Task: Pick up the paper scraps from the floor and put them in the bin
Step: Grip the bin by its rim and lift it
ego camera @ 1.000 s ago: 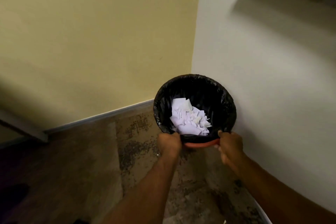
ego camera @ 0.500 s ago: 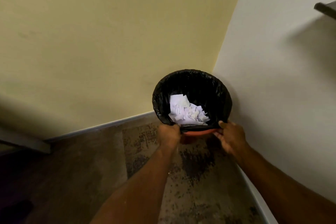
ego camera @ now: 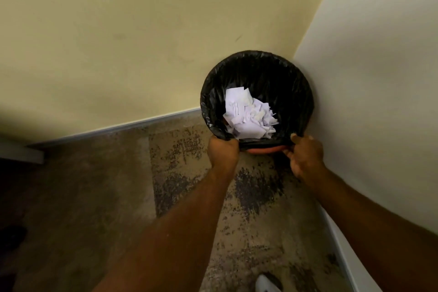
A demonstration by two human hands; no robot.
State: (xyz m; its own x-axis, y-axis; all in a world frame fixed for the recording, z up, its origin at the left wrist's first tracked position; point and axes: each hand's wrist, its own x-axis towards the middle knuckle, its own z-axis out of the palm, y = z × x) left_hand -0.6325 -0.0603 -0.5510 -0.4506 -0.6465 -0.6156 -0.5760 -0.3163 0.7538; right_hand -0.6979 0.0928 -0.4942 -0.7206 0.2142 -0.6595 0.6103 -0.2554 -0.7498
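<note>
Both hands grip the near rim of the bin (ego camera: 257, 71): the left hand (ego camera: 222, 152) with fingers curled over the edge, the right hand (ego camera: 305, 156) with thumb on top. The black-lined bin sits in the wall corner. White paper scraps (ego camera: 248, 114) are piled inside it, above the floor (ego camera: 184, 163).

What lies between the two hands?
In the head view, only the near rim of the bin, orange under black liner, runs from the left hand to the right hand.
</note>
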